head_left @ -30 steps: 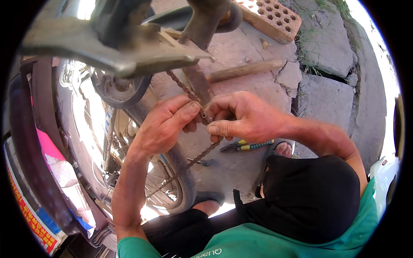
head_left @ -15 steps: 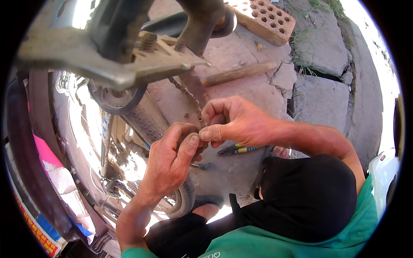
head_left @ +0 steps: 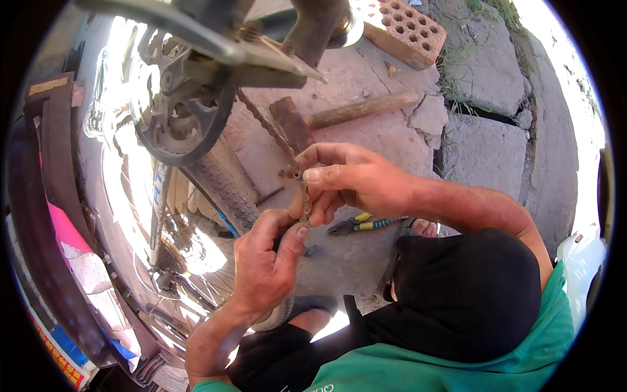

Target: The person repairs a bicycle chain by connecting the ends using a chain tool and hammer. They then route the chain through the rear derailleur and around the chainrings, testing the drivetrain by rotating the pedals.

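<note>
A bicycle chain (head_left: 269,129) runs down from the chainring (head_left: 175,147) area to my two hands, which meet near the middle of the view. Its lower stretch lies between my fingertips. My left hand (head_left: 264,264) pinches the low end of the chain between thumb and fingers. Just above it, my right hand (head_left: 362,179) has thumb and forefinger closed on the chain's links; its other fingers curl beneath. The exact link ends are partly covered by my fingers. Overhead, a bicycle pedal (head_left: 277,55) juts in, blurred.
A hammer (head_left: 362,110) with a wooden handle lies on the concrete beyond my hands. Pliers (head_left: 366,225) with yellow-and-blue grips rest below my right wrist. At the back is a perforated brick (head_left: 411,36). The bicycle's tyre (head_left: 225,186) and spokes stand on the left.
The chainring and pedal show higher and farther right in the view, uncovering the hammer's head. My right hand has opened away from my left thumb, leaving more of the chain visible between the hands.
</note>
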A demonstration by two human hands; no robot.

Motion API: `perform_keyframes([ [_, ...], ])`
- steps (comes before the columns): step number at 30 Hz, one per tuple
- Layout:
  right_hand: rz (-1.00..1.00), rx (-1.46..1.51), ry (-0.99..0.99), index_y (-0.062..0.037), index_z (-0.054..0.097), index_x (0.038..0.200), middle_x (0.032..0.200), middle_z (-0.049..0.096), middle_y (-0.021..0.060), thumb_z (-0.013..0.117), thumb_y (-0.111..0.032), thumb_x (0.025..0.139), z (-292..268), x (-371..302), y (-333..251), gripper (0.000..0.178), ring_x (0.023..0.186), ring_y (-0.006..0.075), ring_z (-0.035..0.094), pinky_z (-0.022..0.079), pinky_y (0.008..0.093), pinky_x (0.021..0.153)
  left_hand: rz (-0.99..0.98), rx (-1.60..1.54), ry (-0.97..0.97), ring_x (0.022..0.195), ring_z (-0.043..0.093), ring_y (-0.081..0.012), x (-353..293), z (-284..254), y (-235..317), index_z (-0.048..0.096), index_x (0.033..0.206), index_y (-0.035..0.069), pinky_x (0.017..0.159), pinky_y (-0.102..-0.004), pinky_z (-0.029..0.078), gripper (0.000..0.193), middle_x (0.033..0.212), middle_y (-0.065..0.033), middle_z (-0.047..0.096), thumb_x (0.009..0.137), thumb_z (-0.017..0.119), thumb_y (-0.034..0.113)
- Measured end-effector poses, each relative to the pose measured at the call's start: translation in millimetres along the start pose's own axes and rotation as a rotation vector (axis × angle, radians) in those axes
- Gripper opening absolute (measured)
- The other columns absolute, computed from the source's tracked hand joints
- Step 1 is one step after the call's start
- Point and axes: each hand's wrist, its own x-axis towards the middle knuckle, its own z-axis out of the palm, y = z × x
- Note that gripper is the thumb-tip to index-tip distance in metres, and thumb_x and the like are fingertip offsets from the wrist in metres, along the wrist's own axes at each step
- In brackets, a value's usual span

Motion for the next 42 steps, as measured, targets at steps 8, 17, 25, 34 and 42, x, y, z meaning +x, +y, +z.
perform_keyframes([
  [8,-0.103,-0.074,-0.014,-0.0014,0.058,0.11,0.107,0.068,0.0144,0.067,-0.02,0.095,-8,8,0,0.025,0.08,0.0158,0.069,0.055,0.0277,0.072,-0.008,-0.034,0.095,0.064,0.063,-0.0106,-1,-1,-3,0.061,0.102,-0.003,0.059,-0.0259,0.049,0.013,0.071,-0.007,0.064,0.096,0.061,0.009],
  [17,-0.214,-0.197,0.022,-0.0002,0.064,0.102,0.09,0.069,0.0058,0.074,-0.015,0.089,4,8,1,0.022,0.079,0.0112,0.065,0.051,0.0259,0.07,0.027,-0.069,0.136,0.062,0.062,-0.0105,-3,-3,-6,0.06,0.108,-0.003,0.058,-0.0257,0.049,0.016,0.068,-0.0057,0.063,0.098,0.057,0.01],
  [25,-0.236,-0.277,0.107,0.0001,0.067,0.097,0.086,0.07,0.006,0.073,-0.015,0.089,11,7,-2,0.018,0.078,0.011,0.065,0.051,0.0258,0.069,0.053,-0.033,0.116,0.061,0.062,-0.0106,-2,-5,-6,0.059,0.11,-0.003,0.057,-0.0259,0.048,0.017,0.07,-0.0056,0.063,0.098,0.059,0.009],
  [34,-0.255,-0.31,0.063,-0.0025,0.067,0.098,0.089,0.068,0.0031,0.065,-0.029,0.096,4,9,-9,0.026,0.077,0.0091,0.064,0.05,0.0248,0.069,0.069,-0.015,0.124,0.059,0.059,-0.0085,-3,-7,-5,0.061,0.112,-0.002,0.055,-0.0252,0.047,0.02,0.071,-0.0046,0.063,0.096,0.062,0.01],
  [42,-0.193,-0.745,0.081,0.0022,0.071,0.091,0.081,0.071,0.0069,0.063,-0.037,0.091,8,16,-48,0.04,0.068,0.011,0.064,0.051,0.0282,0.063,0.091,0.017,0.082,0.055,0.049,-0.0066,0,-9,1,0.057,0.111,-0.002,0.052,-0.021,0.037,0.021,0.067,-0.0007,0.055,0.101,0.056,0.017],
])
